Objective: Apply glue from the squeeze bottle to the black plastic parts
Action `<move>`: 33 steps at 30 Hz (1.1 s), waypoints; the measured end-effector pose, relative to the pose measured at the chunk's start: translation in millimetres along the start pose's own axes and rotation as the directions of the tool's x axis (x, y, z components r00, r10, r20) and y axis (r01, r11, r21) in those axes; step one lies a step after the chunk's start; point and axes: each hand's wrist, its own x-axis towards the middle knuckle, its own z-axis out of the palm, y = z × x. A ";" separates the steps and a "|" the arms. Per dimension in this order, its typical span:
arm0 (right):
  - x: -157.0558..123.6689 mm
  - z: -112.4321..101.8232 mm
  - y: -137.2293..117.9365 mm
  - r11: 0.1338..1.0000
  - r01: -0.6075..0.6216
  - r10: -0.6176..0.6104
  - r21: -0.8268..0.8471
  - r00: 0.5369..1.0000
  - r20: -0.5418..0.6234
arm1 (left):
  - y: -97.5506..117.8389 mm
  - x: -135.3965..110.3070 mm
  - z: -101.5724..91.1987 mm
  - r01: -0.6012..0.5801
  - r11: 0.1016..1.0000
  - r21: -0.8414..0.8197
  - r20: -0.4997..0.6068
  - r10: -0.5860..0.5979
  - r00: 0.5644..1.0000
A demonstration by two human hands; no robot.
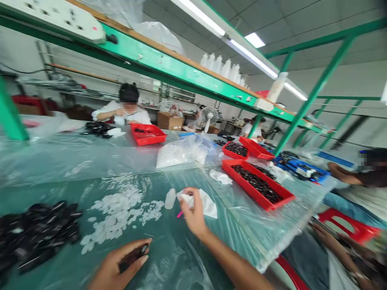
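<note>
My left hand (121, 264) is closed around a small glossy black part (134, 257), pinched between thumb and fingers low in the picture. A thin dark sliver shows near the index fingertip, too blurred to name. Further forward, my right hand (195, 213) has its fingers curled onto a white cloth (208, 204) that lies on the table. Below its thumb a small pink object (179, 214) sticks out. Beside that hand stands a small white bottle (170, 198). Loose white discs (113, 209) and smaller white pieces (152, 211) spread out left of it.
Black parts (45, 231) are heaped at the left. Red trays of black pieces (256, 185) stand at the right, with a clear plastic bag (187, 151) behind. A green shelf beam (181, 68) crosses overhead. Co-workers sit opposite and at the right.
</note>
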 end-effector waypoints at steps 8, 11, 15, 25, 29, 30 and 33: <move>1.7 11.5 53.7 0.979 -0.194 0.175 0.068 0.959 0.221 | 20.6 -11.8 1.9 -0.153 0.988 -0.020 -0.059 0.151 0.987; 5.9 24.8 58.7 0.969 -0.228 0.196 0.092 0.943 0.269 | 20.7 -13.7 2.0 -0.183 0.979 -0.093 -0.069 0.177 0.982; 6.4 37.9 52.8 0.936 -0.305 0.243 0.178 0.922 0.302 | 19.3 -14.0 0.9 -0.207 0.969 -0.133 -0.073 0.199 0.977; -23.1 26.4 -0.7 0.526 -0.618 0.249 0.584 0.768 0.589 | 19.4 -13.8 0.7 -0.191 0.964 -0.183 -0.099 0.175 0.980; -28.9 21.5 -16.3 0.149 -0.729 0.210 0.668 0.684 0.699 | 21.8 -12.4 -1.5 -0.163 0.974 -0.158 -0.112 0.147 0.983; -30.3 21.1 -17.5 0.098 -0.740 0.204 0.666 0.670 0.714 | 22.1 -12.1 -2.0 -0.160 0.977 -0.142 -0.124 0.143 0.982; -35.3 22.3 -14.2 0.058 -0.765 0.230 0.642 0.636 0.737 | 21.1 -11.1 -2.8 -0.159 0.982 -0.097 -0.179 0.140 0.974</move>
